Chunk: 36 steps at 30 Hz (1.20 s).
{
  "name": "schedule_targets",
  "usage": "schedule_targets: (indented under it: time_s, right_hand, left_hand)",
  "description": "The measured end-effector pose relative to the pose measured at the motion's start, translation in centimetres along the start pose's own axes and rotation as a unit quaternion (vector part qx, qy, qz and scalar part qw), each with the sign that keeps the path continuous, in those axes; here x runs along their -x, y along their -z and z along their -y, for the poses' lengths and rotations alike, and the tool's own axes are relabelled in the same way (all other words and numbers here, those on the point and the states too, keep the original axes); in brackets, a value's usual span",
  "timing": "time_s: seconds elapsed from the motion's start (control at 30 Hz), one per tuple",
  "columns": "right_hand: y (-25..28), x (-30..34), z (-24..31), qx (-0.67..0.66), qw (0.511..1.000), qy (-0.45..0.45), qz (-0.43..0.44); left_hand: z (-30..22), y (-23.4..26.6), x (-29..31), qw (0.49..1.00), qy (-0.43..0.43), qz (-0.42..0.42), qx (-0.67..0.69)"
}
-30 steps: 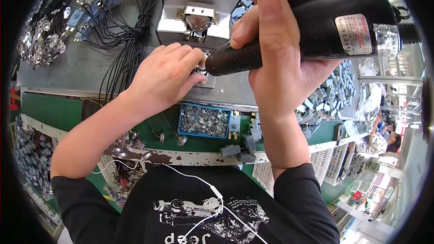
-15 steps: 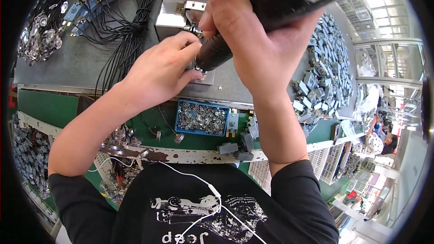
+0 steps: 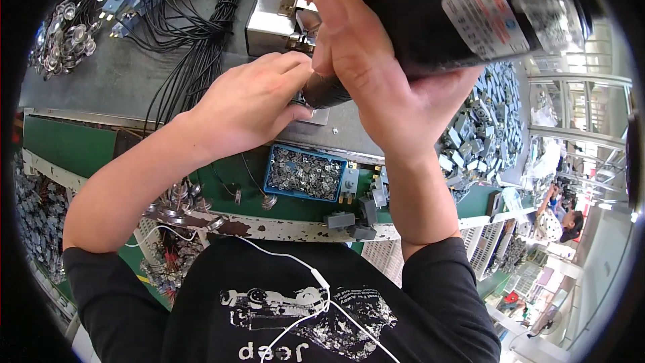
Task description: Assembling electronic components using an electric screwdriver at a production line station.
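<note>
My right hand (image 3: 393, 87) is wrapped round a black power screwdriver (image 3: 423, 20) with a paper label on its body. Its dark nose slants down to the left, toward a small metal fixture plate (image 3: 320, 117). Beside that nose, my left hand (image 3: 245, 97) has its fingers bent together, thumb low by the plate. Whatever sits between those fingertips is hidden by the hand and the tool. Behind both hands stands a shiny metal block (image 3: 272, 23) with brass-coloured parts.
A blue tray (image 3: 300, 195) of small metal pieces lies at the near edge. Black cables (image 3: 215, 27) bundle at the left, near round metal parts (image 3: 70, 33). Grey plug-like parts (image 3: 480, 121) heap at the right, and several lie by the tray. Another person (image 3: 561, 222) is far right.
The screwdriver and my right hand have shifted slightly down and to the right in view, showing more of the label. My left hand stays at the tool's nose.
</note>
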State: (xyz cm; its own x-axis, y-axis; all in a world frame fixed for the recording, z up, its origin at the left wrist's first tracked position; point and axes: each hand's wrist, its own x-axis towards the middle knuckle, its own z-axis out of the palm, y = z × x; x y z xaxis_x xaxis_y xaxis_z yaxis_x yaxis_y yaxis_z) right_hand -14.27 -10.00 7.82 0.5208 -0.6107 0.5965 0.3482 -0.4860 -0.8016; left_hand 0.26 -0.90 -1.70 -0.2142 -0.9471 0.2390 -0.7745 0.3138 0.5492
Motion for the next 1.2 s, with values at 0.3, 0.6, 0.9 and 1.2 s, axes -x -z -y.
schedule_targets:
  time_s: [0.3, 0.6, 0.9, 1.2]
  right_hand:
    - [3.8, -0.5, 4.7, -0.143, 0.99, -0.015, -0.012]
    - [6.8, 2.3, -1.7, 0.412, 0.865, 0.267, -0.106]
    - [25.3, 5.9, -11.3, 0.716, 0.659, -0.129, 0.191]
    - [12.1, 5.8, -1.1, 0.055, 0.953, -0.279, 0.106]
  left_hand:
    - [-1.8, 3.2, 0.1, 0.991, -0.081, 0.092, -0.055]
    - [-2.5, 4.2, 2.4, 0.999, -0.023, 0.022, -0.002]
    - [9.0, 17.5, 2.0, 0.858, 0.079, -0.389, -0.326]
    - [-0.3, 10.1, 5.2, 0.996, 0.078, 0.018, -0.043]
